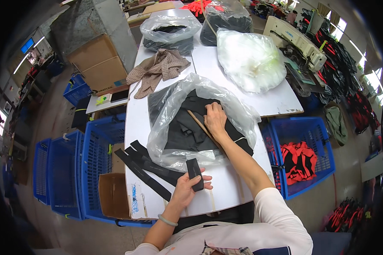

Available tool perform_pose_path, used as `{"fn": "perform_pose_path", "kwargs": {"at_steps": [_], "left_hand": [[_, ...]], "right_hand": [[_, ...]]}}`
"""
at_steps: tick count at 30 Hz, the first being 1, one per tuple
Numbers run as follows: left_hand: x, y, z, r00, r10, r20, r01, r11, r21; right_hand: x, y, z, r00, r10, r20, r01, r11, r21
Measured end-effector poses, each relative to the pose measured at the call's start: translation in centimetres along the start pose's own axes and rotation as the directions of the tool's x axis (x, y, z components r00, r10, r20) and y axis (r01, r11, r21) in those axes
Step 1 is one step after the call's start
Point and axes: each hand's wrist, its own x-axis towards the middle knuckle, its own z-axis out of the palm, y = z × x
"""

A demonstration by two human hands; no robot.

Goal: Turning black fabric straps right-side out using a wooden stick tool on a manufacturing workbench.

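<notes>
On the white table in front of me lies an open clear plastic bag (157,140) full of black fabric pieces (185,138). My right hand (215,119) reaches into it, fingers curled down on the black fabric; the fingertips are partly hidden. A thin wooden stick (198,123) slants across the fabric, running beneath my right forearm. Near the table's front edge, my left hand (189,185) grips a short black strap piece (194,173) between thumb and fingers. Several long black straps (144,175) lie beside it on the left, partly against the bag.
A checked brown cloth (157,72) and more plastic bags (251,59) occupy the far table. A sewing machine (295,40) stands at the back right. Blue crates flank the table: one on the right (302,123) with red-and-black pieces, several on the left (68,174), plus a cardboard box (113,195).
</notes>
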Motion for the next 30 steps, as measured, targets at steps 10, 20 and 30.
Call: {"fn": "perform_pose_path", "kwargs": {"at_steps": [10,20,30], "left_hand": [[1.2,-1.1,1.3,0.999,0.041,-0.028,-0.04,0.999,0.008],[17.5,1.3,6.9,0.977,0.214,0.025,-0.185,0.894,-0.408],[17.4,-1.5,9.7,0.986,0.167,0.028,-0.169,0.98,0.108]], "right_hand": [[0.1,0.5,-2.3,0.99,-0.029,-0.138,0.073,0.943,0.324],[1.6,2.8,-13.9,0.895,0.249,0.369,-0.286,-0.314,0.905],[0.3,-0.6,-38.2,0.971,0.214,-0.105,0.039,0.293,0.955]]}}
